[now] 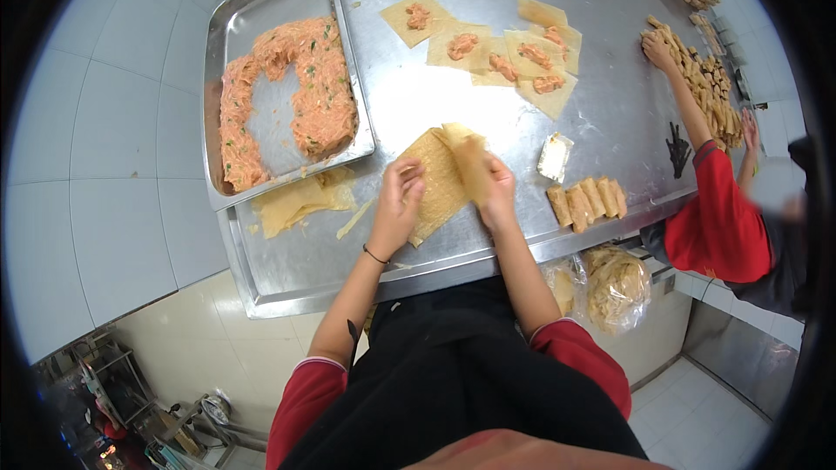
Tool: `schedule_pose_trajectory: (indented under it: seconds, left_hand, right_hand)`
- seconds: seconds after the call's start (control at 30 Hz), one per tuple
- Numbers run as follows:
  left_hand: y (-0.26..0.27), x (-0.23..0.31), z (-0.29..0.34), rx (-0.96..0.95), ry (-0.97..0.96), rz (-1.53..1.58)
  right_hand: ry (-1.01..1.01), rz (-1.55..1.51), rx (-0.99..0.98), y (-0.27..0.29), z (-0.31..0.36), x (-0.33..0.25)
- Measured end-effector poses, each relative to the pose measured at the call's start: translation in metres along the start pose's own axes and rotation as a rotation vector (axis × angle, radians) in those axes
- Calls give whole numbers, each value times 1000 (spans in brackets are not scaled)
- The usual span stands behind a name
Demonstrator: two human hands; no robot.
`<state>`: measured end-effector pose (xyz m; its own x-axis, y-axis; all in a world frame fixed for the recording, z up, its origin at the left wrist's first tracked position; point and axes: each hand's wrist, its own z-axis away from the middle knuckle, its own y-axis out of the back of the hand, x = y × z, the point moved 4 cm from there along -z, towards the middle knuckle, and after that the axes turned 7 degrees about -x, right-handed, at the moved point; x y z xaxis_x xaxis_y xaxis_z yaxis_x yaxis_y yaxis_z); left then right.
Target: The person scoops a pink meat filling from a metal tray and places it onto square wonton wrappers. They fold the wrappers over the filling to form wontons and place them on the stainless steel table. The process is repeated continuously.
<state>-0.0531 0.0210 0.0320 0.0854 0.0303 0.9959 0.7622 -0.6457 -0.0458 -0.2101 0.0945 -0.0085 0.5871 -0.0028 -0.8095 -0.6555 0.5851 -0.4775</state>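
Square yellow wrapper sheets (433, 181), thin and wrinkled, lie on the metal table in front of me. My right hand (497, 196) pinches a wrapper (470, 161) whose edge stands raised and bent over the sheets below. At the left edge of those sheets is my left hand (399, 207), its fingers loosely curled and the thumb apart, with nothing visible in its grasp. Farther off, several wrappers (533, 52) lie spread out, most bearing a small lump of pinkish filling (461, 46). Several finished rolls (585, 203) sit in a row to the right of my hands.
A deep metal tray (364, 113) of minced filling (322, 78) stands at left, above more wrappers (300, 203). A small white block-like container (555, 157) sits near the rolls. Right, a co-worker's hand (659, 50) touches piled rolls (710, 83). Dark tongs (677, 150) lie nearby.
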Motion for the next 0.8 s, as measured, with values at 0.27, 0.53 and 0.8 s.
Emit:
schedule_pose_trajectory:
  seconds: [0.27,0.53,0.8]
  left_hand:
    - [-5,-3,6,-331,-178,-755]
    - [5,-5,-4,-407,-214,-676]
    - [9,-15,-13,-426,-285,-620]
  right_hand:
    - [525,1067,-38,-3,-47,-72]
    - [873,1473,123,-78,-83,-84]
    - [859,1554,-534,-211,-125,-42]
